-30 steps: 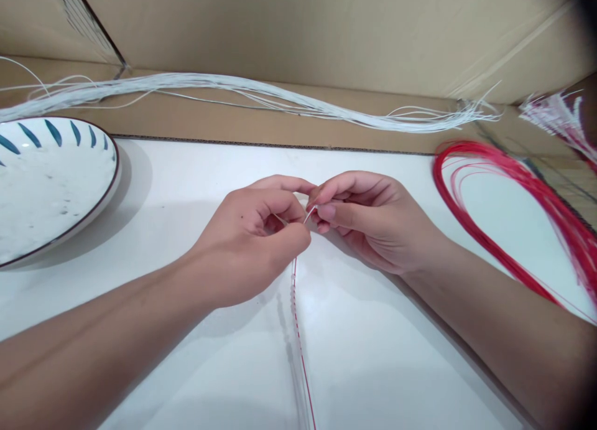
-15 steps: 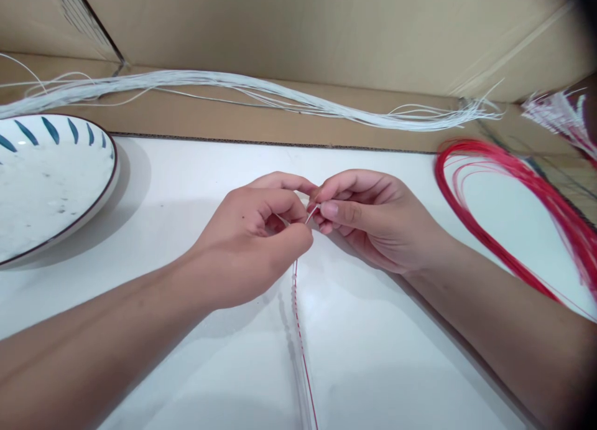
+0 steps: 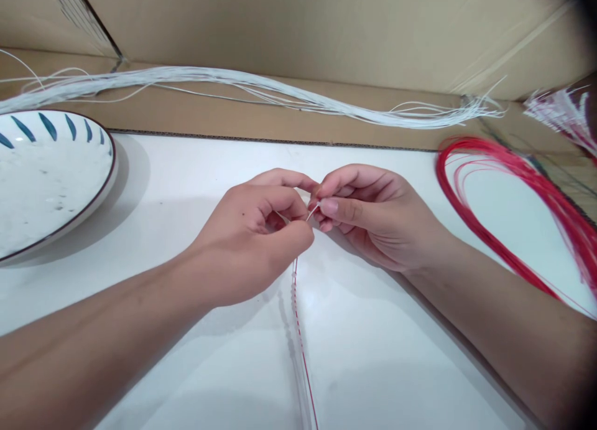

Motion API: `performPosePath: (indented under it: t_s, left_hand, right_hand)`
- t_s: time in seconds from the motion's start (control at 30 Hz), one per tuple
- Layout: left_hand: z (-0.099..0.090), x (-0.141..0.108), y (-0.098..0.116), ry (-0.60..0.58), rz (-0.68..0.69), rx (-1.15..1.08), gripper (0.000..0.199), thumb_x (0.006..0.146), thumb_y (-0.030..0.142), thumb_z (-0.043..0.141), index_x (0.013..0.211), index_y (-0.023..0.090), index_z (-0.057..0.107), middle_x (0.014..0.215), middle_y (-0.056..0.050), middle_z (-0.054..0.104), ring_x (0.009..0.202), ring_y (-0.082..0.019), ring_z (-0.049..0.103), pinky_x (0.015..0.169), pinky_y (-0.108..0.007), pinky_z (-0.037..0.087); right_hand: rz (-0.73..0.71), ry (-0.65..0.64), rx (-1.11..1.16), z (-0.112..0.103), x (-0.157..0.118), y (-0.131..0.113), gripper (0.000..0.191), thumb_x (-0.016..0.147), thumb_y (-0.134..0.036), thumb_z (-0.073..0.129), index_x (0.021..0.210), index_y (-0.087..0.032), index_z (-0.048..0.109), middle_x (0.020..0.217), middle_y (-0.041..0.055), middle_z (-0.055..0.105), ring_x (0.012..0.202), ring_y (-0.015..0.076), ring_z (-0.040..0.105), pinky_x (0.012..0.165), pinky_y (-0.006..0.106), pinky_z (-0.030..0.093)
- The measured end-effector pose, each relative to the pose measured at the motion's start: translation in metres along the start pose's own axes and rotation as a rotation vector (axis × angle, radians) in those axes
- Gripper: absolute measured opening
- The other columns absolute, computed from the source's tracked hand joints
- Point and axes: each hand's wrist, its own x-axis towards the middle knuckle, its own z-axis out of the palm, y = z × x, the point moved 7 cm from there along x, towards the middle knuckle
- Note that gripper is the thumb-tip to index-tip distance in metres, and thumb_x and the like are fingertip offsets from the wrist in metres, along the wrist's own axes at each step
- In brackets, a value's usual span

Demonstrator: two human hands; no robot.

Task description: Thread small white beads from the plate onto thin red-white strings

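My left hand (image 3: 263, 231) pinches a thin red and white cord (image 3: 298, 321) between thumb and index finger, over the middle of the white tabletop. From below that hand the cord hangs toward the near edge, its upper stretch broken into red and pale dashes, with small pale bumps near the top. Close against it, my right hand (image 3: 373, 215) is closed on the cord's upper end, thumb against index finger. Something small and pale shows at the right thumb tip; I cannot make out what it is. The fingertips of both hands nearly touch.
At the left stands a white plate (image 3: 56, 224) with blue leaf marks and a dark rim, small pale bits in it. White cords (image 3: 280, 91) lie along the cardboard (image 3: 326, 32) at the back. Red cord (image 3: 471, 224) is looped at the right, near a white and red bundle (image 3: 559, 112).
Almost nothing differs. The right hand's fingers have shifted very slightly upward at the cord end, and the whole view has moved a little. Both hands keep their grip.
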Motion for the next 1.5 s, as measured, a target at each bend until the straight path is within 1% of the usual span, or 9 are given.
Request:
performPosePath:
  t_s: [0.13, 0.27, 0.5, 0.6, 0.7, 0.87, 1.13, 1.33, 1.5]
  left_hand:
    - [0.000, 0.000, 0.000, 0.005, 0.033, 0.014, 0.023, 0.080, 0.025, 0.064, 0.059, 0.018, 0.065, 0.132, 0.005, 0.065, 0.064, -0.008, 0.061, 0.050, -0.024, 0.043]
    - [-0.001, 0.000, 0.002, 0.025, 0.077, 0.045, 0.022, 0.081, 0.025, 0.064, 0.060, 0.019, 0.067, 0.127, 0.004, 0.068, 0.071, -0.010, 0.064, 0.051, -0.022, 0.045]
    - [-0.002, 0.001, 0.001, 0.067, 0.063, 0.012, 0.019, 0.082, 0.029, 0.070, 0.065, 0.020, 0.073, 0.131, -0.002, 0.066, 0.081, -0.016, 0.071, 0.056, -0.024, 0.051]
    - [-0.003, 0.000, 0.002, 0.080, 0.049, 0.043, 0.020, 0.082, 0.033, 0.073, 0.066, 0.021, 0.075, 0.128, -0.004, 0.068, 0.082, -0.017, 0.070, 0.054, -0.024, 0.050]
    - [-0.006, -0.001, 0.004, 0.111, 0.058, 0.092, 0.020, 0.082, 0.034, 0.075, 0.066, 0.022, 0.075, 0.125, -0.004, 0.068, 0.095, -0.021, 0.069, 0.059, -0.023, 0.051]
    - [-0.009, 0.001, 0.006, 0.114, 0.125, 0.142, 0.016, 0.084, 0.032, 0.076, 0.069, 0.025, 0.077, 0.119, -0.005, 0.071, 0.122, -0.026, 0.062, 0.077, -0.025, 0.055]
    - [-0.004, 0.002, 0.013, 0.069, 0.156, 0.179, 0.023, 0.092, 0.041, 0.072, 0.075, 0.026, 0.077, 0.103, -0.004, 0.072, 0.111, -0.021, 0.066, 0.086, -0.028, 0.056]
    - [-0.001, 0.003, 0.005, 0.009, 0.118, 0.003, 0.003, 0.087, 0.029, 0.078, 0.088, 0.029, 0.080, 0.122, -0.002, 0.067, 0.112, -0.020, 0.065, 0.090, -0.029, 0.055]
    - [-0.004, 0.001, 0.001, 0.018, 0.110, -0.053, 0.006, 0.086, 0.030, 0.078, 0.081, 0.027, 0.081, 0.123, -0.003, 0.067, 0.119, -0.024, 0.063, 0.099, -0.033, 0.053]
  right_hand:
    - [-0.056, -0.016, -0.053, 0.000, 0.000, 0.000, 0.017, 0.077, -0.004, 0.080, 0.088, -0.016, 0.076, 0.072, -0.0002, 0.074, 0.065, 0.0088, 0.070, 0.065, 0.020, 0.060]
    - [-0.044, -0.031, -0.050, -0.002, 0.002, 0.002, 0.024, 0.077, -0.001, 0.079, 0.094, -0.016, 0.075, 0.074, -0.0019, 0.073, 0.066, 0.0076, 0.069, 0.067, 0.020, 0.060]
    - [-0.043, -0.046, 0.036, -0.002, 0.005, 0.003, 0.014, 0.082, -0.007, 0.077, 0.093, -0.015, 0.072, 0.073, -0.0023, 0.072, 0.065, 0.0074, 0.069, 0.066, 0.020, 0.058]
    - [-0.042, -0.060, 0.033, -0.002, 0.006, 0.006, 0.025, 0.077, -0.003, 0.078, 0.097, -0.015, 0.071, 0.076, -0.0030, 0.072, 0.068, 0.0088, 0.070, 0.068, 0.022, 0.058]
    - [-0.029, -0.105, 0.023, -0.001, 0.006, 0.007, 0.030, 0.074, -0.003, 0.080, 0.100, -0.015, 0.070, 0.078, -0.0034, 0.071, 0.068, 0.0076, 0.068, 0.067, 0.020, 0.057]
    - [-0.081, -0.101, 0.009, -0.002, 0.008, 0.004, 0.020, 0.082, -0.010, 0.077, 0.099, -0.015, 0.068, 0.076, -0.0032, 0.070, 0.064, 0.0066, 0.065, 0.063, 0.019, 0.056]
    - [-0.111, -0.122, 0.056, 0.002, 0.009, 0.000, 0.021, 0.081, -0.006, 0.076, 0.098, -0.015, 0.067, 0.072, -0.0043, 0.072, 0.062, 0.0067, 0.066, 0.060, 0.018, 0.053]
    - [-0.146, -0.075, 0.055, -0.002, 0.010, -0.001, 0.022, 0.080, -0.007, 0.077, 0.097, -0.015, 0.067, 0.070, -0.0046, 0.070, 0.060, 0.0062, 0.062, 0.057, 0.018, 0.051]
    - [-0.199, -0.023, -0.037, -0.002, 0.010, -0.003, 0.018, 0.081, -0.008, 0.073, 0.094, -0.015, 0.064, 0.072, -0.0045, 0.066, 0.060, 0.0063, 0.059, 0.058, 0.020, 0.049]
